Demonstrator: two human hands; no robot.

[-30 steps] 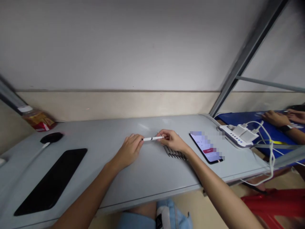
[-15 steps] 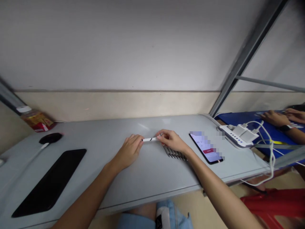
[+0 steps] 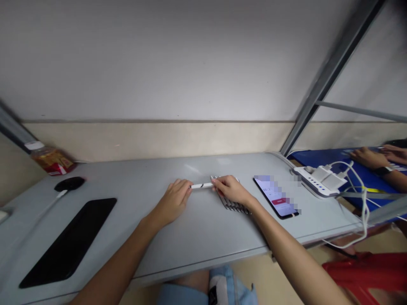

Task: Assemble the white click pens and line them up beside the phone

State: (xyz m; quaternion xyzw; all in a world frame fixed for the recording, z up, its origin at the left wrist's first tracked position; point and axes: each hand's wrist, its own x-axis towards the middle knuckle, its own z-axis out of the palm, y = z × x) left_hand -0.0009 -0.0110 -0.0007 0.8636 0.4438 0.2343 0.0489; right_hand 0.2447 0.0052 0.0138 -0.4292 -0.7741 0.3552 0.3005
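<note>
Here we hold a slim white pen (image 3: pixel 202 185) level between our two hands, just above the grey table (image 3: pixel 197 228) at the middle of the view. Our left hand (image 3: pixel 173 201) is curled shut on the pen's left end, the fingertips pinching it. Our right hand (image 3: pixel 231 189) closes on the pen's right end in the same way, thumb and fingers wrapped about it. The pen lies along the nine-to-three line between the two hands.

Just under our right hand, toward five o'clock from the pen, a row of grey pens (image 3: pixel 234 205) lies side by side on the table, partly hidden by the hand. At three o'clock from that row lies a phone (image 3: pixel 276 197) with its screen lit. Farther toward three o'clock sits a white power strip (image 3: pixel 319 181) with chargers plugged in, its white cables (image 3: pixel 362 212) hanging over the table's edge.

At eight o'clock a long black pad (image 3: pixel 68 241) lies flat on the table. At nine o'clock, well apart from our hands, rest a small black disc (image 3: pixel 69 183) and, behind it, a bottle with a red label (image 3: pixel 51 159) lying on its side.

At the far three o'clock edge another person's hands (image 3: pixel 378 157) rest on a blue surface (image 3: pixel 321 157).
</note>
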